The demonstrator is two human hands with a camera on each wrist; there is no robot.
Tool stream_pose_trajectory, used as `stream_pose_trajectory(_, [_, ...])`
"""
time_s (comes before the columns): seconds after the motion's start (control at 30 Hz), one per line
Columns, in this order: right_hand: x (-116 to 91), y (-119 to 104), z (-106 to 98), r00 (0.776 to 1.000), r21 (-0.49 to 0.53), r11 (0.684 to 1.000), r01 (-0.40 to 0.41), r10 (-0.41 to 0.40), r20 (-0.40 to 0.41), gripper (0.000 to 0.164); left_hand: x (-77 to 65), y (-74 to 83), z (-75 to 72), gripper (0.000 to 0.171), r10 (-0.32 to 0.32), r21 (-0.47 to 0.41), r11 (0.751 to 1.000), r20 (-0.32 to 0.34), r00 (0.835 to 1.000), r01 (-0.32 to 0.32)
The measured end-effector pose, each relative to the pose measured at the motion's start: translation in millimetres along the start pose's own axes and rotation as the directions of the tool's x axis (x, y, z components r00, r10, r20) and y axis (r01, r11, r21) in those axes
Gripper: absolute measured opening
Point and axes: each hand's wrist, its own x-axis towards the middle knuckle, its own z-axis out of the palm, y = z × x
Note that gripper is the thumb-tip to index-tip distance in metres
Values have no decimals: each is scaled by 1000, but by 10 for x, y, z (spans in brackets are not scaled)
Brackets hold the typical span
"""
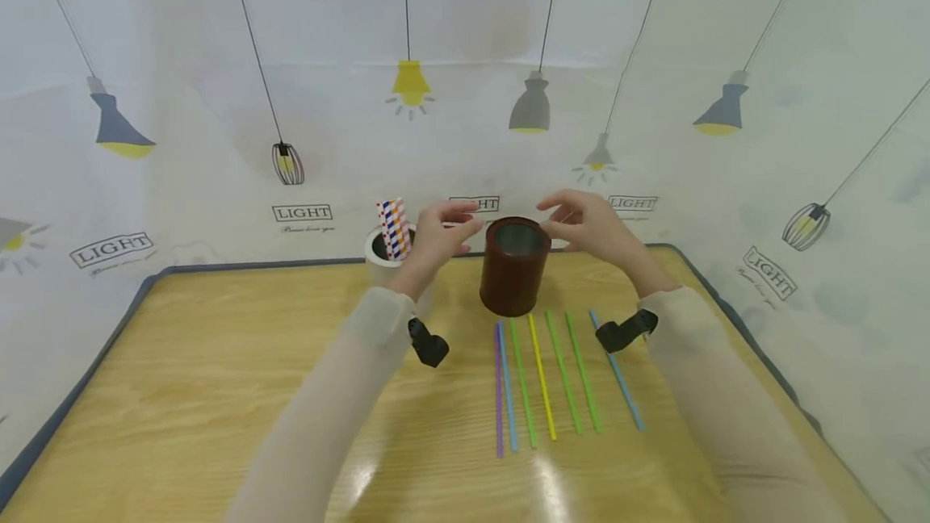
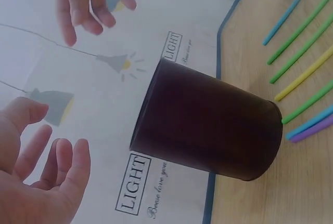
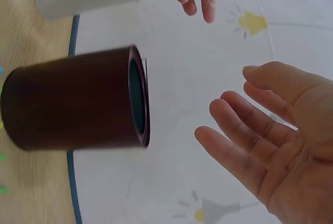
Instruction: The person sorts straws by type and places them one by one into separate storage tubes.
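A dark brown cylindrical container [image 1: 512, 281] stands upright on the wooden table, between my two hands. My left hand [image 1: 438, 238] is held near the rim on its left side, fingers loosely bent, with nothing in it. On the other side my right hand [image 1: 587, 226] hovers by the rim, likewise holding nothing. Both wrist views show a gap between the hands and the brown container [image 2: 208, 122]. In front of it lie thin straws side by side: a purple one [image 1: 499, 402], a yellow one [image 1: 542, 378], and several green and blue ones.
Behind my left hand stands a white container [image 1: 379, 271] holding patterned paper straws [image 1: 393, 229], partly hidden by the hand. A wall covering [image 1: 465, 152] printed with lamps rises behind the table's dark-edged far border. Wooden tabletop [image 1: 240, 361] extends to the left.
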Motion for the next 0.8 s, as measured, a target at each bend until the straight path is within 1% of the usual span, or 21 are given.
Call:
stream_pose_trajectory(0.17, [-154,189,-139,998,-4,998,-65,65,-12,34,111,-91,148,30,-36,38,999,-20,999,36])
stream_pose_trajectory(0.3, [-272,373,-225,991,17,991,-130,131,-17,35,156,-185,250,31,-35,83,996,-29,999,37])
stream_pose_trajectory(0.37, [-316,484,-243,989,35,988,-149,149,-11,36,166,-232,274,32,-30,106,994,-39,999,34])
stream_pose_trajectory(0.47, [-393,653,-254,983,60,981,-186,185,14,39,169,-284,303,34,-16,143,989,-63,998,25])
stream_pose_trajectory(0.6, [-510,852,-241,969,98,964,-248,245,40,42,184,-358,321,35,-5,178,984,-92,996,21])
stream_pose_trajectory(0.7, [-599,1004,-200,963,129,955,-268,267,31,44,192,-410,333,35,-24,171,985,-83,996,38])
stream_pose_trajectory(0.8, [-683,1173,-140,959,164,945,-283,283,21,43,192,-440,357,36,-44,143,988,-68,997,54])
